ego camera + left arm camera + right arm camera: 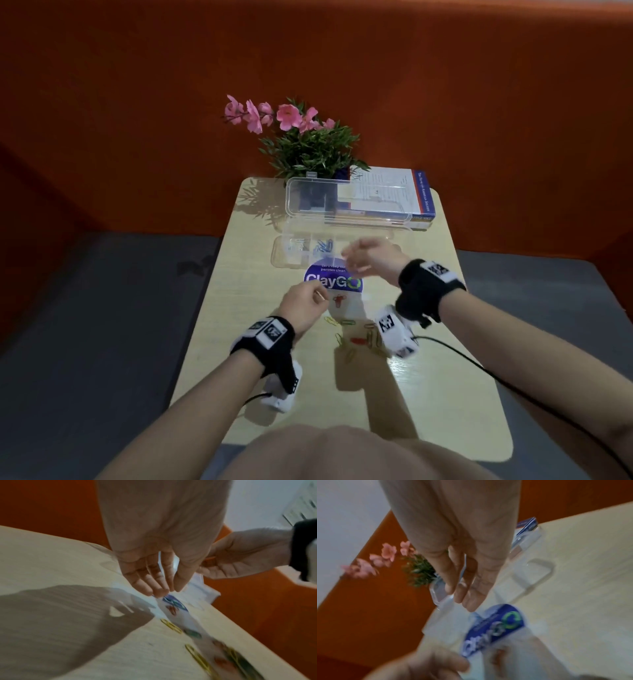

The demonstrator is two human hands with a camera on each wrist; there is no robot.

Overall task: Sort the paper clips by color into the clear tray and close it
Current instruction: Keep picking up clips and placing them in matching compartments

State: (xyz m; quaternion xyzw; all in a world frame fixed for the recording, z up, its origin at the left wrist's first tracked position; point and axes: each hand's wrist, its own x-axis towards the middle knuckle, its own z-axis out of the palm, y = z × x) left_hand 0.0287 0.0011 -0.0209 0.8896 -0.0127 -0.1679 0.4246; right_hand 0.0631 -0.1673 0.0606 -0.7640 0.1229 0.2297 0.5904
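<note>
The clear tray [281, 255] lies at the back of the table with its lid [342, 202] swung open behind it. Blue clips [323, 246] fill one compartment and pale clips [296, 244] the one to their left. My right hand [352, 260] hovers blurred over the tray's right part; in the right wrist view the right hand [464, 599] has loose, straight fingers and holds nothing. My left hand [320, 298] is over the round sticker, thumb and fingertips [161, 592] pinched on a small clip whose colour I cannot tell. Loose yellow [330, 321], green [347, 322] and red [358, 341] clips lie between my wrists.
A blue ClayGO sticker [334, 281] sits mid-table. A potted plant with pink flowers [308, 147] and a book [394, 195] stand behind the tray. The table [253, 308] is narrow, with an orange wall behind it and grey floor on both sides.
</note>
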